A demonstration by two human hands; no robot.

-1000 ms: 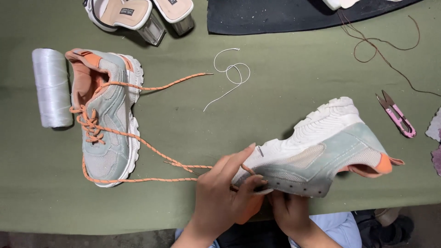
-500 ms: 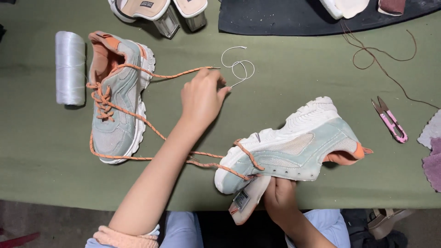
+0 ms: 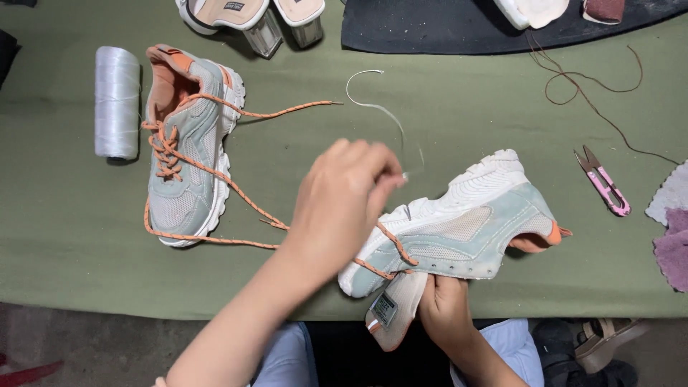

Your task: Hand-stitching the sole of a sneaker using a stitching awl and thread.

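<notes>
From the head camera, the left hand [image 3: 344, 197] pinches a thin white thread [image 3: 376, 107] in a narrow grip just above the toe of the pale green sneaker [image 3: 459, 229], which lies on its side, long axis running right and slightly away across the desk [image 3: 459, 100]. The right hand [image 3: 444, 308], nearer the body, is closed on the sneaker's tongue [image 3: 393, 309] below.

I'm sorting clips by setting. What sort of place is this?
Probably a shoe-repair or shoemaking workbench: a green-covered table with sneakers, a white thread spool and pink thread snips.
</notes>
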